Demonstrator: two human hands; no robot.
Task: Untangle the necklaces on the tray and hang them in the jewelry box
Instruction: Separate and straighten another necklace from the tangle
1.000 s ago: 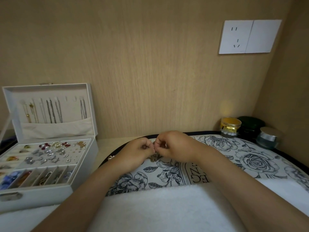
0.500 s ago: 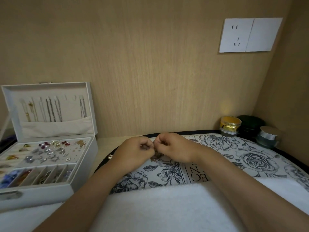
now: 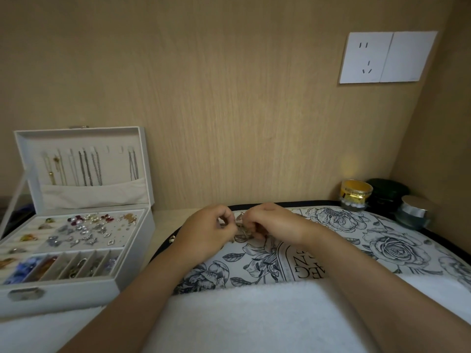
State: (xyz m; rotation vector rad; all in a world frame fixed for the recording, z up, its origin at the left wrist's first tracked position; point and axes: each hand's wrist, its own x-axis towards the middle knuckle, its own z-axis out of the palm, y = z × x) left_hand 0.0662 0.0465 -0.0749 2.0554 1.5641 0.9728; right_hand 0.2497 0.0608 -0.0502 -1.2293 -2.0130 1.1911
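Little has moved since the earlier frames. Both hands sit in the same spot at mid-frame, and only the fingers have shifted a touch, so the gap between the knuckles looks slightly wider and a bit more metal shows.

At the left of the frame the jewelry box (image 3: 76, 294) stands open. Several hung chains (image 3: 86, 169) are already on the hooks in its raised lid, and a couple of hooks toward the lid's right side look free.

Just right of the box, the left hand (image 3: 206, 233) is curled, its fingertips pinching one side of the necklaces (image 3: 243, 229). The knot lies at the centre of the frame, low over the far part of the tray (image 3: 382, 240), between the two hands. Whether it rests on the tray or is lifted just clear, I cannot tell. The right hand (image 3: 276, 222) is curled the same way and pinches the other side.

A white towel (image 3: 254, 314) covers the bottom of the frame. At the right edge a gold jar (image 3: 356, 193), a dark jar (image 3: 387, 192) and a silver-lidded jar (image 3: 414, 211) stand behind the tray.

The small change suggests the knot is being teased apart slowly. No strand looks free yet, so hanging is probably some way off.
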